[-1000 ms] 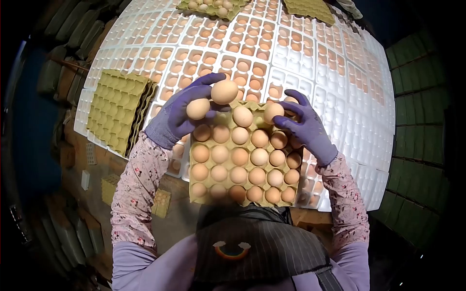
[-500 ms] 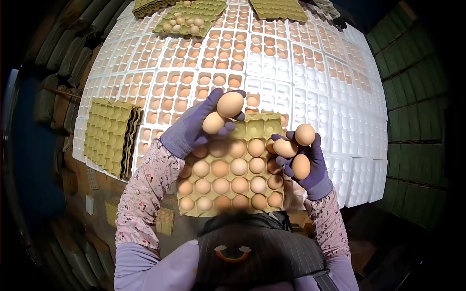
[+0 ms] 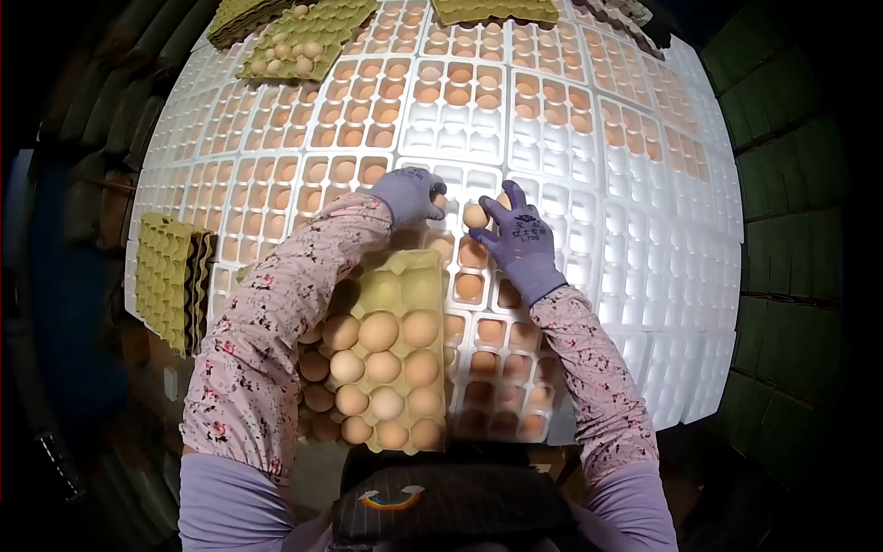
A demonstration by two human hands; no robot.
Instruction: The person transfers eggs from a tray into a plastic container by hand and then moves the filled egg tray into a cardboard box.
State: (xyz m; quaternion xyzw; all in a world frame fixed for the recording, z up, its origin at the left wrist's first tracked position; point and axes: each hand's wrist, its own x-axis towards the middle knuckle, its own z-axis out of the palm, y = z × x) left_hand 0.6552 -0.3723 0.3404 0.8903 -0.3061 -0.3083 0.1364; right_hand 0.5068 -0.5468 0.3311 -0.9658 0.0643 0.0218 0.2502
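Observation:
My left hand (image 3: 409, 196), in a purple glove, reaches over the white foam tray beyond the pulp tray. Its fingers are curled round an egg (image 3: 439, 204) that shows partly at the fingertips. Just to the right, my right hand (image 3: 521, 234), gloved alike, has its fingers and thumb about a pale egg (image 3: 475, 216), with part of another egg behind a finger. Below both hands, eggs sit in cells of the white tray (image 3: 457, 300). A green pulp tray (image 3: 405, 287) with rows of eggs lies under my left forearm, its far cells without eggs.
Many white foam trays (image 3: 561, 198) spread around, some filled with eggs. A stack of pulp trays (image 3: 168, 281) stands at the left. Another pulp tray (image 3: 317, 41) with several eggs lies at the far left, and more (image 3: 497, 11) lie at the far edge.
Both hands have moved forward and closer together, over the white tray. In view, the pulp tray now sits further left and lower. Fewer eggs show in my hands.

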